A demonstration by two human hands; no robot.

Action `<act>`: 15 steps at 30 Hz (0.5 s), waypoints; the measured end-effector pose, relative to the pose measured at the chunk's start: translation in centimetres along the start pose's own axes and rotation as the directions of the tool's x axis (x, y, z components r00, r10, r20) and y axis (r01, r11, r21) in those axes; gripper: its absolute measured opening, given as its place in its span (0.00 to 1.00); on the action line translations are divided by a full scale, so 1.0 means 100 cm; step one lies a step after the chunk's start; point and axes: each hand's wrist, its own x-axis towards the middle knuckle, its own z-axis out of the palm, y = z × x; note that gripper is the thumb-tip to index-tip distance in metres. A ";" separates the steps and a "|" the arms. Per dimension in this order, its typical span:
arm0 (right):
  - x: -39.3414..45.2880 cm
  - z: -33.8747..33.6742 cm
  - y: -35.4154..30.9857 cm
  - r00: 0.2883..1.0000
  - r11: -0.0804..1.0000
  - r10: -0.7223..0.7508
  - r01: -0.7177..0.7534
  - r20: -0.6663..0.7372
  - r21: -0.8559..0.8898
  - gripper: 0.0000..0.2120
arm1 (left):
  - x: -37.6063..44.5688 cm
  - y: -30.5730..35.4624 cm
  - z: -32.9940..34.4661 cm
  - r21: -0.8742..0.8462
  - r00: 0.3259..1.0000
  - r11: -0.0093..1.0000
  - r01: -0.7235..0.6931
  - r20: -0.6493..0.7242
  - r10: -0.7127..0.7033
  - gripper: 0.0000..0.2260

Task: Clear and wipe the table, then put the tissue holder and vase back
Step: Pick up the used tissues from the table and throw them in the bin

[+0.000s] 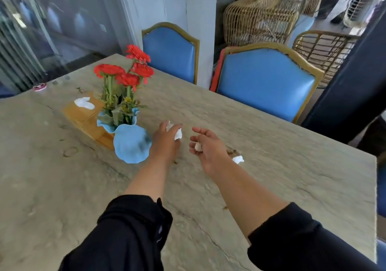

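Observation:
A blue ruffled vase [130, 143] with red flowers [125, 72] stands on the stone table [271, 187], left of centre. Behind it lies a wooden tissue holder [83, 114] with a white tissue [84, 103] sticking out of its top. My left hand [167, 141] is just right of the vase, closed on a crumpled white tissue [176, 132]. My right hand [205, 147] hovers beside it, its curled fingers holding a small white scrap [198, 146]. Another crumpled tissue piece [238, 159] lies on the table right of my right wrist.
Two blue padded chairs [265, 82] stand at the table's far side, wicker chairs [261, 16] behind them. A small pink-and-white object [39, 87] lies near the far left edge. Brown crumbs [230, 151] and ring stains [70, 151] mark the tabletop. A dark post [351, 78] rises at right.

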 end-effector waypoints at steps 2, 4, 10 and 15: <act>0.008 -0.003 0.004 1.000 1.000 0.012 -0.012 -0.011 0.012 0.15 | 0.011 -0.006 0.007 0.067 0.998 0.996 -0.066 0.027 0.064 0.20; 0.014 -0.006 0.008 1.000 1.000 0.014 -0.013 -0.016 0.015 0.15 | 0.020 -0.011 0.010 0.110 0.995 0.989 -0.095 0.020 0.094 0.18; 0.017 -0.012 0.009 0.999 0.994 0.029 -0.026 -0.023 0.105 0.14 | 0.009 0.006 -0.006 -0.189 0.998 0.981 0.041 -0.033 -0.049 0.05; 0.002 -0.019 0.002 0.997 0.962 0.065 -0.074 0.042 0.264 0.15 | -0.028 0.034 -0.015 -0.573 0.986 0.819 0.033 -0.116 -0.121 0.11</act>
